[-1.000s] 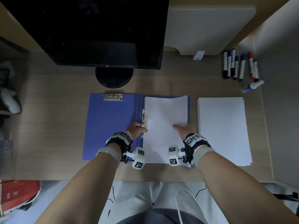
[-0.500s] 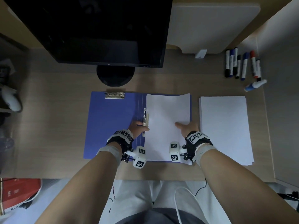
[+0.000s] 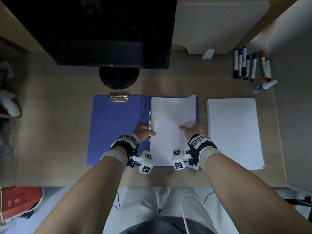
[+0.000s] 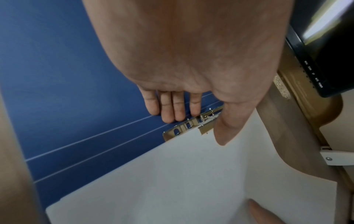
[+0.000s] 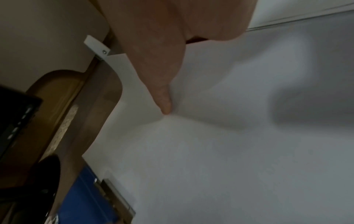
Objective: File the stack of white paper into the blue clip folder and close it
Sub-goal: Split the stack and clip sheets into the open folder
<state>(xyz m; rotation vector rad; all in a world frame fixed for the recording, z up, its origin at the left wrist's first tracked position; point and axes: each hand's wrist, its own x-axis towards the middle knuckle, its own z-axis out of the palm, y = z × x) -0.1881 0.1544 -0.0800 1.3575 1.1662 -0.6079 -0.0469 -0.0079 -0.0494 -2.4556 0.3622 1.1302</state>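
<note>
The blue clip folder (image 3: 114,129) lies open on the desk. A stack of white paper (image 3: 170,115) covers its right half, and its left edge sits at the metal spine clip (image 3: 151,122). My left hand (image 3: 147,130) straddles that clip (image 4: 191,122): straight fingers (image 4: 172,112) rest on the blue spine, and the thumb (image 4: 222,133) lies on the clip plate and the paper edge. My right hand (image 3: 192,130) holds the paper's right edge. Its thumb (image 5: 164,106) presses on top, and its fingers are hidden beneath. The sheet (image 5: 210,151) buckles around the thumb.
A second white paper stack (image 3: 234,132) lies right of the folder. Another metal clip (image 3: 118,98) sits at the top of the folder's left cover. A monitor (image 3: 104,31) on its round stand (image 3: 119,78) is behind the folder. Several markers (image 3: 249,66) lie at the back right.
Both hands stay where they were, at the clip and at the paper's right edge. The view has shifted slightly.
</note>
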